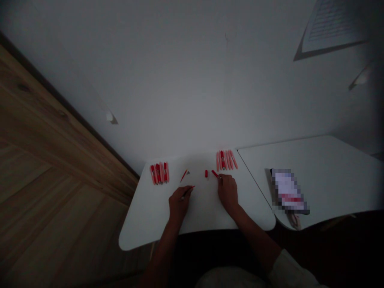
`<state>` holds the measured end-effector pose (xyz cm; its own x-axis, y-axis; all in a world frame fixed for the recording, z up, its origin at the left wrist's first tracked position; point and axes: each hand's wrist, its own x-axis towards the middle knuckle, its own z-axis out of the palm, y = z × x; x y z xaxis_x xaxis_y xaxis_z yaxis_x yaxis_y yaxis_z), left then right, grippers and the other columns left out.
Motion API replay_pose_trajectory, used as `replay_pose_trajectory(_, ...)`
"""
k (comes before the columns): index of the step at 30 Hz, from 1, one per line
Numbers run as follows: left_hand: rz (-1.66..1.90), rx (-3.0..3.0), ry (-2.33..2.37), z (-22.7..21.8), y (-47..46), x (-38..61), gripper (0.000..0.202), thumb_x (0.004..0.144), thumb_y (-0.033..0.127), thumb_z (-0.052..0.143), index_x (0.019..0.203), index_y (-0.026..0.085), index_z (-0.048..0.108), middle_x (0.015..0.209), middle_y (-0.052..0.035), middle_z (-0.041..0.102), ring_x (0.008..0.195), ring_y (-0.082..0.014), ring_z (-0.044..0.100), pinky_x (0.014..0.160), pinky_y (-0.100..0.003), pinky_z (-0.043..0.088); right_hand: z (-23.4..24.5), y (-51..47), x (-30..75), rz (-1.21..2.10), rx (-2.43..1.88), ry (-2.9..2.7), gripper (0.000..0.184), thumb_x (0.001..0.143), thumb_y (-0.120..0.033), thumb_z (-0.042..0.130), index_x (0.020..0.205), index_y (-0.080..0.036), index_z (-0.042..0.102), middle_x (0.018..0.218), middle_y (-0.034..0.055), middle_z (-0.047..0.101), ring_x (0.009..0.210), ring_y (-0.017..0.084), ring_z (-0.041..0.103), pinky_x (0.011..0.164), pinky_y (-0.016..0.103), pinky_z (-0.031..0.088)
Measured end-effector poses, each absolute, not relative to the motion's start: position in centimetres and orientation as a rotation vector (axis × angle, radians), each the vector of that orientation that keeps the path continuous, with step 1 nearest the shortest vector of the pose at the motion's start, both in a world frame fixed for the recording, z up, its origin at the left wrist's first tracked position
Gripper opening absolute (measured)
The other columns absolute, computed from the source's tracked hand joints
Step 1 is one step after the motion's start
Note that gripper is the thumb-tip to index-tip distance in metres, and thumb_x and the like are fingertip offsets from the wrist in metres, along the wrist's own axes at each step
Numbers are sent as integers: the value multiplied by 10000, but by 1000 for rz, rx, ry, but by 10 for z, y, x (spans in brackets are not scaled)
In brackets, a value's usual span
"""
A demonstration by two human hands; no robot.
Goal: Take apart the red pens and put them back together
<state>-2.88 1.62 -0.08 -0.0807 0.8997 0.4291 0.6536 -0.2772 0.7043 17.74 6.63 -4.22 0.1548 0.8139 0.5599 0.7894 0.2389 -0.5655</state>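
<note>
My left hand (181, 200) is closed on a thin red pen part (191, 187), its tip poking out past the fingers to the right. To its right, my right hand (227, 192) pinches a red pen barrel (215, 174) that slants up to the left. Between the hands, a short red cap-like piece (206, 173) stands or lies on the white table; which, I cannot tell. A thin red refill (183, 175) lies above my left hand, with a small dark piece (188, 173) beside it.
A row of red and pink pens (159, 173) lies at the table's left. Another row (226, 160) is at the back right, near the wall. A phone or tablet (288, 190) with a cable (295, 221) rests on the adjoining right table (327, 172). Wooden panelling (60, 168) borders the left.
</note>
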Motion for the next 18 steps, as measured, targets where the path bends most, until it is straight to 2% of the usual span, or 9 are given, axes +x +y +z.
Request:
replay_pose_trajectory(6,1322,1876,1717,-2,16,-29,200,829,340,565,942,232,689,901,-14,713,787,-147,665,763,-278,538,-31,63,170,174,-1281,-1668,316,944,-247,348,1144,-169,580,970,125,521,874,225,531,761,392,477)
replay_pose_trajectory(12,1382,1880,1707,-2,16,-30,195,825,330,576,946,229,690,902,-16,709,799,-147,658,777,-281,533,-27,58,163,203,-1040,-1893,277,942,-209,389,1128,-203,595,1020,108,610,955,213,573,827,382,488)
replay_pose_trajectory(18,1454,1895,1700,1,16,-29,175,825,315,583,934,231,691,903,-22,695,824,-152,647,758,-281,535,-26,55,163,235,-933,-1993,273,942,-202,404,1137,-216,594,1012,79,662,942,204,591,829,384,489)
